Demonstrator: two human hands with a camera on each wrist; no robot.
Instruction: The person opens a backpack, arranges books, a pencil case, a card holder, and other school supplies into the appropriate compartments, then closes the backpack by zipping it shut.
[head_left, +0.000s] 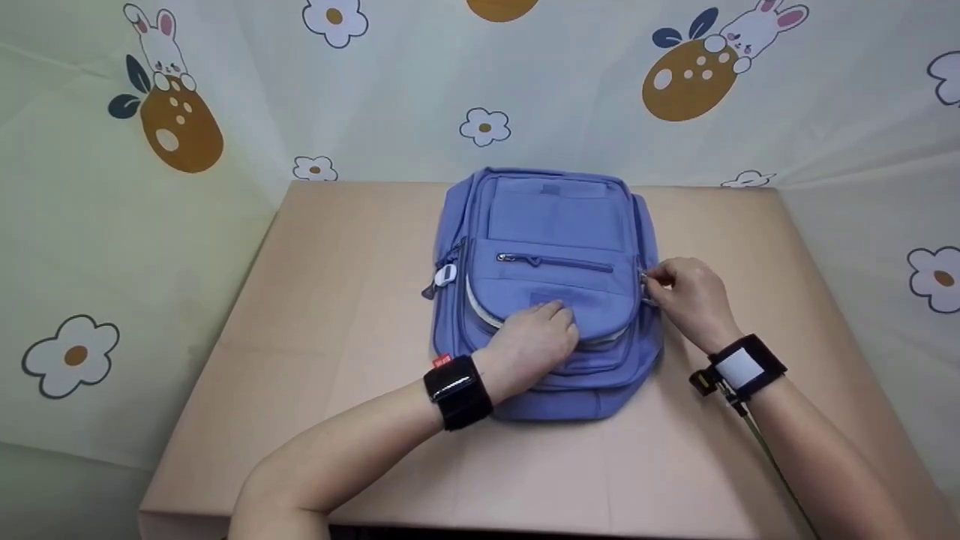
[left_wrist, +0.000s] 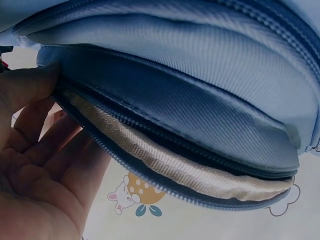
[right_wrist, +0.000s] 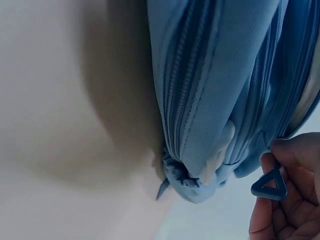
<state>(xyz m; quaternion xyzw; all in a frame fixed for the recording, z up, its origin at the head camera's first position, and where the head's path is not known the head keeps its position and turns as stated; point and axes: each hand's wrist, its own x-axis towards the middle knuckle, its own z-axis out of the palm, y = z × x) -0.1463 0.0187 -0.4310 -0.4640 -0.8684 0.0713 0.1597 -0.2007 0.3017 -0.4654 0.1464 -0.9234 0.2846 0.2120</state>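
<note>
A blue backpack (head_left: pixel 555 214) lies on its back on the table, front pocket upward. Light lining (left_wrist: pixel 190 170) shows through the pocket's partly unzipped mouth in the left wrist view. My left hand (head_left: pixel 532 341) grips the lower edge of that front pocket, thumb on one side and fingers on the other. At the bag's right side, my right hand (head_left: pixel 690 296) pinches a zipper pull, whose blue triangular tab (right_wrist: pixel 270 194) hangs out between thumb and fingers in the right wrist view.
The table (head_left: pixel 315 360) has a tan cover. Another zipper (head_left: pixel 559 262) crosses the bag's front, and a small white tag (head_left: pixel 445 275) hangs at its left side. Printed cloth (head_left: pixel 405 90) rises behind and beside the table. A cable (head_left: pixel 780 472) runs along the right forearm.
</note>
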